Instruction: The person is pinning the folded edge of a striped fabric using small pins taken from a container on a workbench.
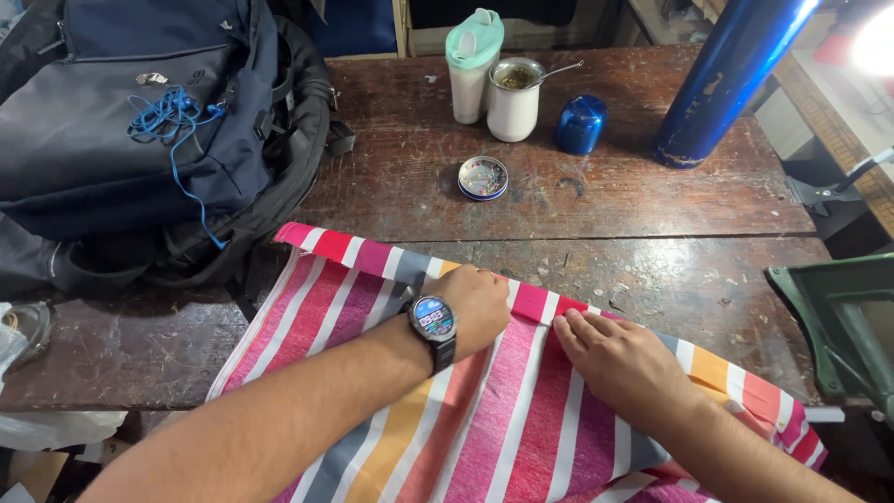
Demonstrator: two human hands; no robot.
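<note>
Scarred wooden surface (596, 200) carries one dark backpack (140, 130) at ten o'clock, one small round tin (483, 177), two cups and one blue cylinder (722, 79). One striped cloth (484, 410) lies at six o'clock, its folded edge running ten-to-four. Left hand (475, 307) curls closed onto that edge; right hand (619, 363) presses with fingers together.

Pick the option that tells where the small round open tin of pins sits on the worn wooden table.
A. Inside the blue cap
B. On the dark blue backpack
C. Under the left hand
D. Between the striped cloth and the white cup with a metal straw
D: the small round open tin of pins lies on the bare worn wooden table, beyond the striped cloth and in front of the white cup with a metal straw.
</note>
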